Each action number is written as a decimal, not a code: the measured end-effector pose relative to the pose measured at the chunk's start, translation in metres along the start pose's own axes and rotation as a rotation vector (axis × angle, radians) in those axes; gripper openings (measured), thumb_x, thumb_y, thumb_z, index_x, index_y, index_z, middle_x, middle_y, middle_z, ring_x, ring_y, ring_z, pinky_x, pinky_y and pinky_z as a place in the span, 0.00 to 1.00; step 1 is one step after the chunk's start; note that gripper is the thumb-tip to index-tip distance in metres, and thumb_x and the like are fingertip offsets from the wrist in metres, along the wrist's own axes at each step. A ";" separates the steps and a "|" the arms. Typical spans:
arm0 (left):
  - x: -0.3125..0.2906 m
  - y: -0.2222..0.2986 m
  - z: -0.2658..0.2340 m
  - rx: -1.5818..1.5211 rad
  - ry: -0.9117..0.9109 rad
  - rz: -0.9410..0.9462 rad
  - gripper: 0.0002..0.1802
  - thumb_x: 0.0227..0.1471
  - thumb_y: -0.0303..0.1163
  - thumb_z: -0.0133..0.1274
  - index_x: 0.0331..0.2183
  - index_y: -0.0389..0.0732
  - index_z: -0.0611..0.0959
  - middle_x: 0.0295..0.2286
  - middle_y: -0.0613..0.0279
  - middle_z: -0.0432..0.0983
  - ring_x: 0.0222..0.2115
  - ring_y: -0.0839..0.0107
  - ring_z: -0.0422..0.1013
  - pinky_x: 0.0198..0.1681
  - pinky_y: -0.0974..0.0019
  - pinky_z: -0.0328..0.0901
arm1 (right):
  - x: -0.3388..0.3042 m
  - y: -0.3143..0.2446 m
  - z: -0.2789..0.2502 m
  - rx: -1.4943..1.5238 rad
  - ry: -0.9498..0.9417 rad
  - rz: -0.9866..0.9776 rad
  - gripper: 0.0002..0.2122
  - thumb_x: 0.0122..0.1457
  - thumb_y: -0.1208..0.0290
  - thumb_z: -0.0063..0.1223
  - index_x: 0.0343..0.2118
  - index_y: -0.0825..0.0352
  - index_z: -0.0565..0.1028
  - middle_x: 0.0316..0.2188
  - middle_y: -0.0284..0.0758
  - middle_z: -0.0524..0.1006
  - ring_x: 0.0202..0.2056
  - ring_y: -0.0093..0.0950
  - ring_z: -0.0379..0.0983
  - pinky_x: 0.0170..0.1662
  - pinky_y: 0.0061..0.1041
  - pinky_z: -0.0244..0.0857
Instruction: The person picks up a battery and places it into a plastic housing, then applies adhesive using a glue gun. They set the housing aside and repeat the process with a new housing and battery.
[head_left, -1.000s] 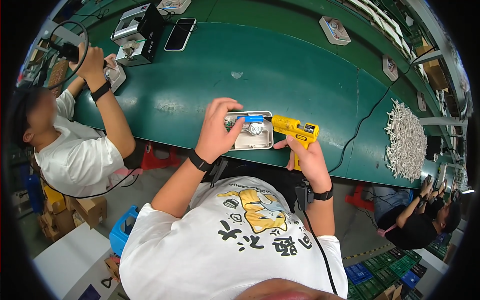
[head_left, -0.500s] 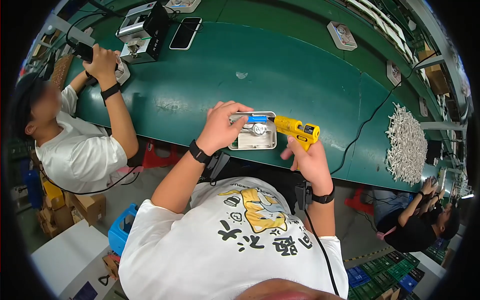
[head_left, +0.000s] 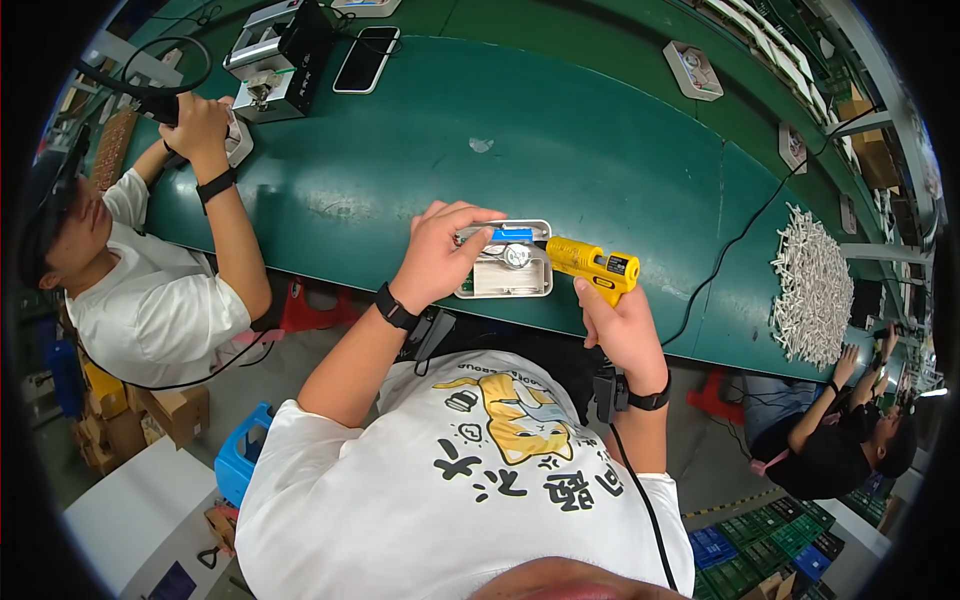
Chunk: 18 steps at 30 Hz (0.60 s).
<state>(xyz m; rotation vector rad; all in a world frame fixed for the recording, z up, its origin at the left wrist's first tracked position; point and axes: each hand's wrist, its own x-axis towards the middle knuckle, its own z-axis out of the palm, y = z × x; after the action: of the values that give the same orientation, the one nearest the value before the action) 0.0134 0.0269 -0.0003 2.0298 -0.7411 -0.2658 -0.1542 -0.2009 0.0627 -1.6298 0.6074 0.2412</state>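
A shallow white plastic case lies at the near edge of the green bench. Inside it are a blue cylinder that looks like a battery, a round silvery part and some thin wires. My left hand is closed at the case's far left, thumb on the blue cylinder and fingers over the far rim. My right hand is wrapped round the grip of a yellow glue gun. Its dark nozzle points left into the case, at the right end of the cylinder. Whether glue is coming out is too small to tell.
A heap of small white parts covers the bench's right end, with a black cord nearby. A phone and a black-and-silver machine stand far left. Co-workers sit left and right. More white cases lie at the back.
The glue gun has shifted slightly left and down, its nozzle nearer the cylinder. My right fingers have closed further round its grip. My left hand stays at the case.
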 end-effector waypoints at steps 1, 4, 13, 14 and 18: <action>-0.001 -0.003 0.002 -0.010 0.008 0.015 0.12 0.61 0.31 0.59 0.46 0.51 0.90 0.36 0.72 0.83 0.40 0.66 0.71 0.51 0.59 0.59 | -0.002 -0.002 0.002 -0.023 0.025 0.000 0.11 0.71 0.65 0.56 0.43 0.69 0.77 0.21 0.30 0.77 0.15 0.17 0.68 0.18 0.19 0.62; -0.001 -0.008 0.004 -0.030 0.025 0.045 0.12 0.63 0.34 0.57 0.47 0.52 0.89 0.38 0.75 0.83 0.43 0.67 0.70 0.52 0.59 0.56 | -0.007 -0.013 0.008 -0.069 0.074 0.001 0.11 0.71 0.65 0.56 0.43 0.70 0.78 0.21 0.30 0.77 0.15 0.17 0.68 0.18 0.19 0.63; -0.006 -0.002 -0.006 0.051 -0.066 0.133 0.25 0.53 0.25 0.50 0.52 0.49 0.85 0.47 0.70 0.81 0.49 0.66 0.69 0.54 0.60 0.54 | 0.012 -0.022 0.033 0.048 -0.106 -0.081 0.12 0.72 0.67 0.54 0.48 0.71 0.79 0.22 0.29 0.78 0.15 0.16 0.67 0.18 0.17 0.64; -0.005 -0.002 -0.005 0.049 -0.080 0.132 0.27 0.51 0.23 0.49 0.53 0.48 0.84 0.48 0.69 0.80 0.49 0.66 0.69 0.54 0.60 0.53 | 0.015 -0.023 0.034 0.028 -0.124 -0.066 0.12 0.72 0.67 0.54 0.48 0.71 0.79 0.22 0.29 0.78 0.15 0.16 0.67 0.18 0.17 0.64; -0.007 -0.003 -0.004 0.053 -0.086 0.129 0.28 0.50 0.22 0.49 0.54 0.48 0.84 0.49 0.68 0.80 0.50 0.67 0.69 0.54 0.61 0.53 | 0.018 -0.015 0.034 -0.029 -0.161 -0.013 0.12 0.72 0.67 0.53 0.47 0.71 0.79 0.22 0.29 0.78 0.16 0.16 0.68 0.18 0.17 0.64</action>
<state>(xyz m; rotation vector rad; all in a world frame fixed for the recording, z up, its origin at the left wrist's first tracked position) 0.0107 0.0352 -0.0011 2.0210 -0.9378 -0.2623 -0.1245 -0.1718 0.0614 -1.6238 0.4723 0.3696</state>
